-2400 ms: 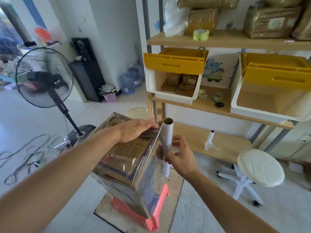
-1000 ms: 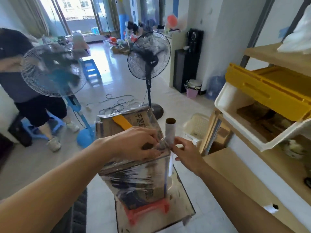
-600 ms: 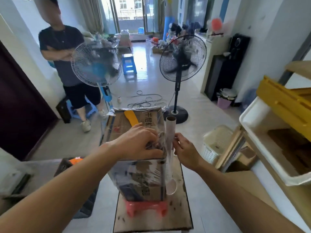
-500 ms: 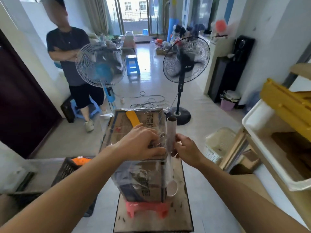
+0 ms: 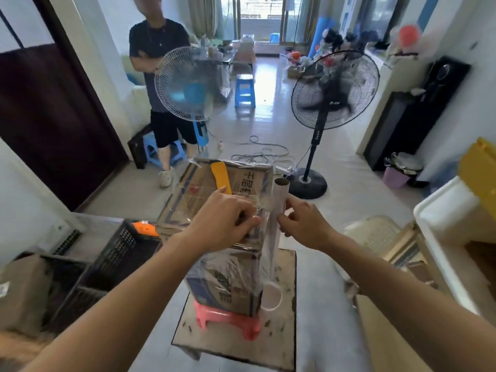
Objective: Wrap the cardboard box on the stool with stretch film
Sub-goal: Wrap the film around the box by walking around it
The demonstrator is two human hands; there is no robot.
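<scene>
Since half a second ago the right hand (image 5: 303, 224) has let go a little: its fingers (image 5: 291, 204) were closed round the roll (image 5: 277, 218) then, and now they stand half open, thumb and forefinger only just touching the tube, the rest spread clear. The left hand (image 5: 228, 218) has not moved; its fingers (image 5: 248, 210) are curled tight, pinching a bunched bit of film (image 5: 261, 210) against the near top edge of the box (image 5: 220, 200). Over the last couple of seconds the wearer has also walked round the box, so the shelves have swung off to the right and the room lies ahead. That suggests a full turn of film is on and the film is about to be torn or tied off, or the roll regripped for another lap.

The box stands tall on the pink stool (image 5: 228, 318), which sits on a dirty board (image 5: 287, 331) on the floor. Glossy, wrinkled film covers its near face and top; a yellow strip (image 5: 221, 175) shows under it. The roll stands upright, just beside the box's right corner, nearly down to bare core.

Beyond are two fans (image 5: 335, 87) and an onlooker (image 5: 158, 63).
</scene>
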